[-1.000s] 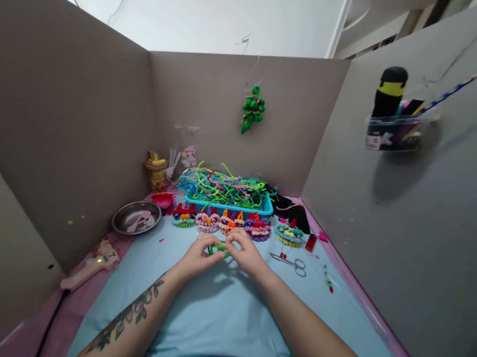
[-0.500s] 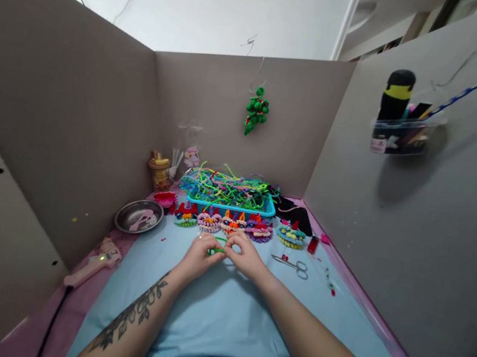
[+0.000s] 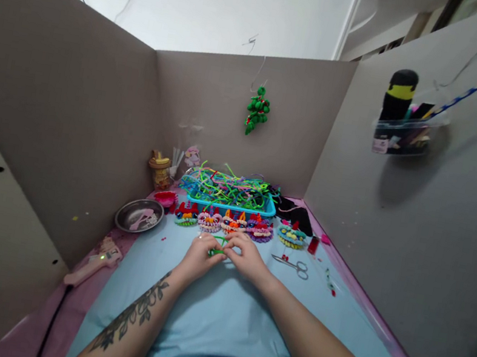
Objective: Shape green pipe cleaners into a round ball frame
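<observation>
A bent green pipe cleaner (image 3: 220,239) is pinched between my two hands above the blue cloth (image 3: 214,316). My left hand (image 3: 203,251) is closed on it with thumb and fingertips. From the other side, my right hand (image 3: 245,252) grips it too, its fingertips meeting those of the left. Part of the pipe cleaner is hidden by the fingers. Just beyond the hands sit several colourful fuzzy animal-face figures, among them an orange and white one (image 3: 234,223), a pink one (image 3: 209,221) and a teal and yellow one (image 3: 292,236).
Behind the figures stands a blue tray (image 3: 233,208) heaped with coloured pipe cleaners. Scissors (image 3: 297,267) lie to the right. A metal bowl (image 3: 122,221) and a pink glue gun (image 3: 91,266) with a black cord are on the left. Grey partitions (image 3: 231,116) enclose three sides.
The fingers have shifted slightly around the green pipe cleaner, and a bit more of it shows between the hands. Everything else on the table stays put.
</observation>
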Action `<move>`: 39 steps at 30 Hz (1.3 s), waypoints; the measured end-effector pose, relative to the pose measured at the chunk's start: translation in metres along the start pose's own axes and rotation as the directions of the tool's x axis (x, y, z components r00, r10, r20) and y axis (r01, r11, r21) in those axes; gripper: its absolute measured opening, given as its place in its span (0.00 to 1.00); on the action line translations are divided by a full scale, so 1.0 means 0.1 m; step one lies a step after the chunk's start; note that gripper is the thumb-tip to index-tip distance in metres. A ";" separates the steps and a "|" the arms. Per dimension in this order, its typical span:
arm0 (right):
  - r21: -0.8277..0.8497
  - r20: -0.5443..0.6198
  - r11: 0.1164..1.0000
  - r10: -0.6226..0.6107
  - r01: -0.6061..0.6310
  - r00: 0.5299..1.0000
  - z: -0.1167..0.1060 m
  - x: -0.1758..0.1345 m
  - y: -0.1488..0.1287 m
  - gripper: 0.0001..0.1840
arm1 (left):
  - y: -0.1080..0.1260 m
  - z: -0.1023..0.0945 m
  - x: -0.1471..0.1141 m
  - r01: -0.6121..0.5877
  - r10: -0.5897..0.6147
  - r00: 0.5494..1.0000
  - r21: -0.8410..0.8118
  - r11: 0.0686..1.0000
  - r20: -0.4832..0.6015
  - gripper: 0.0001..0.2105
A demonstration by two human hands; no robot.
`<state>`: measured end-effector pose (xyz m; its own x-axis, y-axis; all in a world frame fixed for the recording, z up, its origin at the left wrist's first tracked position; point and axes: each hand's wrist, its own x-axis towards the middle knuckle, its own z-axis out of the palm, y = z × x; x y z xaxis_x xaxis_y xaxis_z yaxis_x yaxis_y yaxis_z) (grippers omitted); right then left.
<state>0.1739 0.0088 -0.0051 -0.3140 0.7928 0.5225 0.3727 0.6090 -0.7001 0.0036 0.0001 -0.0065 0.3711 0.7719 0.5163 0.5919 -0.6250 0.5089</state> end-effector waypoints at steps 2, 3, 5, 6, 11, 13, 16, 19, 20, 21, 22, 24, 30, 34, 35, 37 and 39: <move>-0.046 0.006 0.999 -0.020 0.021 1.000 0.00 -0.01 -0.01 0.06 | -0.01 0.00 0.00 0.003 -0.003 1.000 0.040 0.999 -0.002 0.06; -0.055 0.014 0.998 -0.020 0.020 1.000 0.01 -0.01 -0.01 0.06 | -0.01 0.00 0.00 0.000 0.000 1.000 0.061 0.998 -0.003 0.06; -0.052 0.038 0.999 0.009 -0.007 0.999 0.01 -0.01 -0.01 0.06 | 0.00 0.00 0.00 -0.017 0.017 1.000 0.098 0.995 0.001 0.06; -0.046 0.048 0.999 0.031 -0.029 0.998 0.01 -0.01 -0.01 0.06 | 0.01 -0.01 0.00 -0.028 0.028 1.000 0.111 0.993 0.002 0.06; -0.024 0.001 0.998 0.060 -0.060 0.998 -0.01 0.00 -0.02 0.05 | 0.03 -0.02 0.00 -0.041 0.041 0.999 0.091 0.995 0.002 0.05; -0.008 -0.035 1.000 0.029 -0.029 0.999 -0.02 -0.01 -0.04 0.05 | 0.03 -0.02 0.00 -0.020 0.021 1.000 0.069 0.997 -0.013 0.05; 0.003 -0.075 1.000 -0.013 0.013 0.997 -0.02 -0.01 -0.05 0.04 | 0.01 -0.01 0.00 -0.001 0.001 1.000 0.017 1.000 -0.024 0.05; 0.002 -0.092 0.998 -0.056 0.056 0.994 -0.02 -0.01 -0.04 0.06 | 0.01 -0.01 0.01 -0.003 0.002 1.000 -0.032 0.999 -0.014 0.05; 0.000 -0.096 0.998 -0.068 0.069 0.993 -0.02 -0.01 -0.04 0.08 | 0.01 -0.02 0.02 -0.005 0.005 1.000 -0.038 0.999 -0.013 0.05; -0.004 -0.097 0.997 -0.080 0.080 0.992 -0.02 -0.01 -0.03 0.09 | 0.01 -0.02 0.02 -0.008 0.007 1.000 -0.039 0.999 -0.015 0.05; -0.011 -0.093 0.996 -0.091 0.091 0.991 -0.03 -0.01 -0.03 0.09 | 0.02 -0.03 0.02 -0.012 0.011 1.000 -0.038 0.999 -0.017 0.05; -0.034 -0.073 0.993 -0.115 0.113 0.991 -0.04 -0.01 -0.04 0.05 | 0.02 -0.04 0.02 -0.021 0.020 1.000 -0.039 0.999 -0.015 0.05; -0.151 0.047 0.966 -0.205 0.210 0.978 -0.12 -0.03 -0.08 0.05 | 0.08 -0.07 0.03 -0.056 0.058 0.998 -0.057 0.997 0.031 0.06; -0.176 0.128 0.954 -0.223 0.244 0.966 -0.13 -0.03 -0.10 0.06 | 0.10 -0.07 0.03 -0.076 0.078 0.996 -0.063 0.995 0.033 0.07; -0.175 0.138 0.954 -0.222 0.244 0.965 -0.13 -0.03 -0.11 0.06 | 0.10 -0.07 0.02 -0.078 0.079 0.996 -0.060 0.995 0.029 0.07; -0.171 0.147 0.955 -0.218 0.242 0.965 -0.11 -0.03 -0.11 0.06 | 0.09 -0.06 0.02 -0.082 0.083 0.996 -0.049 0.995 0.023 0.06; -0.164 0.152 0.956 -0.219 0.243 0.964 -0.09 -0.03 -0.11 0.07 | 0.08 -0.06 0.01 -0.086 0.087 0.996 -0.041 0.995 0.022 0.05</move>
<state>0.1782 -0.0001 0.0059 -0.5168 0.6271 0.5829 0.4232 0.7789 -0.4628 0.0049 -0.0047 0.0023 0.4366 0.7172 0.5432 0.5281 -0.6931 0.4907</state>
